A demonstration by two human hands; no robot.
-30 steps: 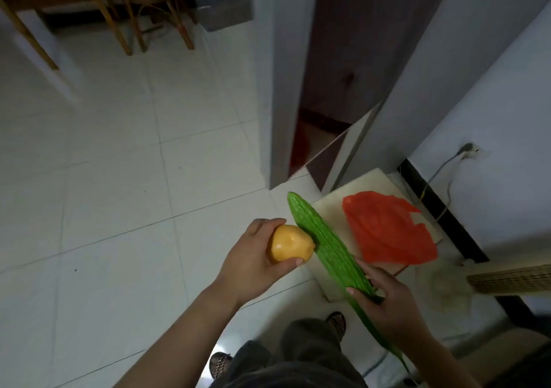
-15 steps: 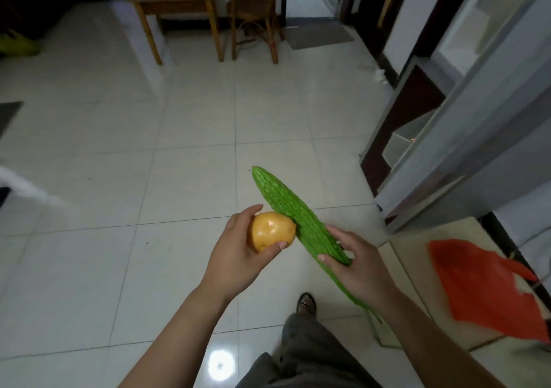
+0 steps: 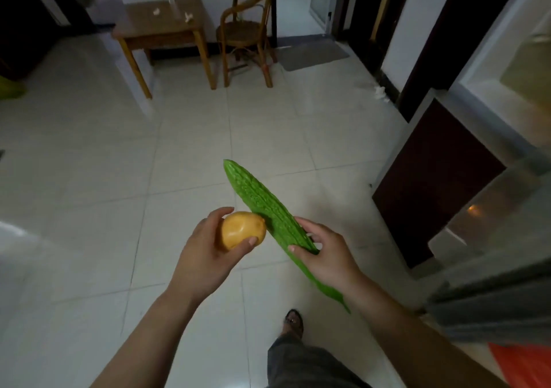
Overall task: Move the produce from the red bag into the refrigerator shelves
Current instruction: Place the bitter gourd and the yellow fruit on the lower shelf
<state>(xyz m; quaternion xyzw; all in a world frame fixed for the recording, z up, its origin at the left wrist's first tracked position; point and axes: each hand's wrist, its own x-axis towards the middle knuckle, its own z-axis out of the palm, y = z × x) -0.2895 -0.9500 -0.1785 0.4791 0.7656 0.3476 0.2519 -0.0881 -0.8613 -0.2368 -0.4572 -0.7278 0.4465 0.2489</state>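
My left hand point(image 3: 205, 256) is closed around a round yellow-orange potato point(image 3: 242, 230) at mid-frame. My right hand point(image 3: 326, 256) grips a long bumpy green bitter gourd point(image 3: 262, 206) near its lower half, its tip pointing up and left. The gourd touches the potato. The red bag point(image 3: 524, 364) shows only as a corner at the bottom right, lying flat. The refrigerator point(image 3: 489, 155) stands along the right edge, dark red with grey trim; its shelves are not visible.
A wooden table point(image 3: 162, 27) and a wooden chair point(image 3: 247, 30) stand at the back of the white tiled floor point(image 3: 119, 179). A grey doormat point(image 3: 313, 54) lies by a doorway. My sandalled foot point(image 3: 293, 322) is below the hands.
The view has swung left, away from the red bag, which slid to the bottom right corner. Table and chair came into fuller view. Both hands keep the same hold.
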